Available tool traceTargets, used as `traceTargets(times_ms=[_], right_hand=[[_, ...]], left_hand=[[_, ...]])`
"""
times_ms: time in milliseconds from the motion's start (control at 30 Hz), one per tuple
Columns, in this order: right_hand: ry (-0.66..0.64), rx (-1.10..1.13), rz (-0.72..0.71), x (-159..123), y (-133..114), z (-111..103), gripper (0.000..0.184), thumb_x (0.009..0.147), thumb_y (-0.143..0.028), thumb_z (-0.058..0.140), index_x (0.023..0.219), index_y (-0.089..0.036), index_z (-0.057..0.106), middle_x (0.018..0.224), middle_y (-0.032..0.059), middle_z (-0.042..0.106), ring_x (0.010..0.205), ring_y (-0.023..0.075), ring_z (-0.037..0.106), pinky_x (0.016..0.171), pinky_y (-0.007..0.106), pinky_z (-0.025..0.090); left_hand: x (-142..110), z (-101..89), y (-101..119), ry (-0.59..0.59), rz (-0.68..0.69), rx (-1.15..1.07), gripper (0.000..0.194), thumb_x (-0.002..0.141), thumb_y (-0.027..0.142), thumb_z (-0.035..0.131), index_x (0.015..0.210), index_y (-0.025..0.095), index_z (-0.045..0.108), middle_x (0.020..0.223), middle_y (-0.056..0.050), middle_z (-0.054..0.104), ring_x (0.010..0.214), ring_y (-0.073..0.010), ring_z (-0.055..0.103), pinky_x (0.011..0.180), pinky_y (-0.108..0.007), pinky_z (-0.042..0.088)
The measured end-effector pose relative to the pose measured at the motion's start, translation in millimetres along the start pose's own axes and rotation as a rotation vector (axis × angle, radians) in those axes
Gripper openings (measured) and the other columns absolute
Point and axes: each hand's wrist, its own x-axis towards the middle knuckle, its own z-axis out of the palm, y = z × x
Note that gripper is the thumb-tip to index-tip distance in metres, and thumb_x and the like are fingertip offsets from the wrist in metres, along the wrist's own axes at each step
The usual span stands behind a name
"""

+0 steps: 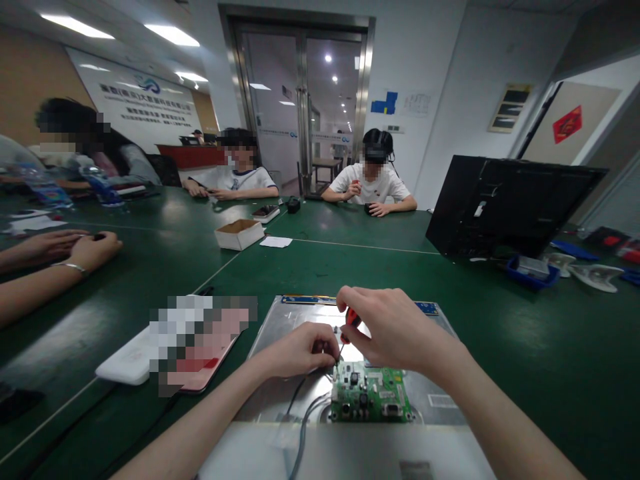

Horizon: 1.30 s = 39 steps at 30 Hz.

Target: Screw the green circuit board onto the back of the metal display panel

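My right hand (395,327) is closed around the red and black handle of a screwdriver (353,319). Its thin shaft slants down to the upper left corner of a green circuit board (370,390). At that corner, my left hand (303,348) has its fingers curled together by the screwdriver's tip; whatever they pinch is hidden. The board lies on a silvery metal panel (267,343), which has a narrow blue circuit strip (310,300) along its far edge. Grey cables (304,427) run over the panel left of the board.
Left of the panel lie a white phone-like device (125,357) and a pink one (210,373). Farther off are a small open box (239,235) and a white paper (276,242). A black monitor (515,203) stands at right, by a blue tray (533,273). Other people sit around the green table (350,263).
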Motion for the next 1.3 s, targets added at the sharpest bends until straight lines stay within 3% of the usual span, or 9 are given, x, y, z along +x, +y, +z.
traceTargets(times_ms=[67, 233, 467, 567, 700, 1000, 1100, 1200, 1300], right_hand=[[0.001, -0.066, 0.028, 3.1, -0.1, 2.3, 0.011, 0.085, -0.028, 0.059, 0.09, -0.02, 0.055, 0.079, -0.0003, 0.07, 0.061, 0.013, 0.056, 0.051, 0.026, 0.02], [-0.013, -0.1, 0.03, 2.0, 1.0, -1.4, 0.023, 0.087, -0.041, 0.06, 0.08, -0.02, 0.056, 0.071, -0.0003, 0.069, 0.058, 0.0129, 0.054, 0.051, 0.027, 0.018], [-0.023, 0.007, -0.019, -2.5, 0.4, -4.4, 0.016, 0.079, -0.02, 0.06, 0.094, -0.02, 0.053, 0.083, -0.0006, 0.069, 0.064, 0.0121, 0.055, 0.052, 0.026, 0.022], [0.001, -0.076, 0.028, 1.6, 1.2, 1.1, 0.012, 0.086, -0.03, 0.06, 0.09, -0.021, 0.055, 0.076, -0.0008, 0.069, 0.059, 0.0123, 0.054, 0.051, 0.026, 0.019], [-0.003, -0.128, 0.043, 3.0, 0.8, 1.8, 0.024, 0.089, -0.043, 0.06, 0.082, -0.021, 0.056, 0.07, -0.0006, 0.068, 0.057, 0.0125, 0.054, 0.051, 0.027, 0.018], [-0.018, -0.017, 0.019, -0.6, 2.5, -3.7, 0.018, 0.081, -0.02, 0.059, 0.098, -0.019, 0.054, 0.085, 0.0004, 0.069, 0.067, 0.0135, 0.059, 0.053, 0.026, 0.024], [-0.006, -0.117, 0.062, 2.3, 2.6, 0.3, 0.014, 0.087, -0.031, 0.06, 0.095, -0.021, 0.055, 0.075, -0.0006, 0.069, 0.06, 0.0137, 0.057, 0.051, 0.026, 0.02], [0.007, -0.205, 0.077, 4.2, 1.6, 4.0, 0.024, 0.09, -0.045, 0.058, 0.088, -0.021, 0.057, 0.067, 0.0002, 0.068, 0.055, 0.0144, 0.056, 0.05, 0.027, 0.016], [-0.002, -0.214, 0.08, 4.7, 0.6, 5.5, 0.029, 0.091, -0.048, 0.055, 0.082, -0.021, 0.059, 0.067, 0.0013, 0.068, 0.055, 0.0139, 0.056, 0.051, 0.027, 0.016]], left_hand=[[-0.3, -0.3, 1.4, 0.009, -0.001, -0.006, 0.011, 0.07, 0.012, 0.063, 0.08, 0.016, 0.066, 0.07, 0.003, 0.061, 0.064, -0.0131, 0.054, 0.061, -0.023, 0.041], [-0.7, -1.5, 5.3, 0.026, 0.019, 0.005, 0.013, 0.07, 0.01, 0.063, 0.08, 0.017, 0.066, 0.073, 0.002, 0.064, 0.067, -0.0139, 0.055, 0.063, -0.023, 0.042], [-0.1, -0.2, 4.8, 0.012, 0.003, -0.004, 0.009, 0.07, 0.011, 0.062, 0.076, 0.017, 0.064, 0.069, 0.004, 0.06, 0.065, -0.0128, 0.053, 0.062, -0.023, 0.042], [-0.9, 0.3, 5.7, 0.021, -0.023, 0.018, 0.008, 0.071, 0.012, 0.062, 0.077, 0.017, 0.064, 0.071, 0.003, 0.061, 0.066, -0.0132, 0.054, 0.063, -0.023, 0.042], [-1.1, 0.2, 5.7, 0.018, -0.022, 0.023, 0.013, 0.071, 0.01, 0.061, 0.082, 0.017, 0.066, 0.072, 0.003, 0.063, 0.066, -0.0135, 0.055, 0.062, -0.024, 0.043], [-0.2, -0.8, 4.0, 0.003, -0.004, 0.019, 0.007, 0.071, 0.012, 0.061, 0.075, 0.016, 0.064, 0.07, 0.002, 0.059, 0.063, -0.0131, 0.053, 0.059, -0.022, 0.04], [-1.1, -0.7, 7.2, 0.006, -0.018, 0.024, 0.006, 0.072, 0.012, 0.061, 0.074, 0.017, 0.064, 0.069, 0.003, 0.06, 0.065, -0.0131, 0.054, 0.061, -0.023, 0.041], [-1.7, -0.6, 8.1, -0.005, -0.016, 0.009, 0.01, 0.072, 0.011, 0.061, 0.079, 0.017, 0.065, 0.073, 0.002, 0.062, 0.068, -0.0141, 0.056, 0.065, -0.024, 0.043], [-2.0, -0.2, 6.6, -0.004, -0.027, -0.007, 0.013, 0.073, 0.011, 0.061, 0.083, 0.017, 0.066, 0.075, 0.001, 0.064, 0.069, -0.0146, 0.058, 0.067, -0.025, 0.044]])
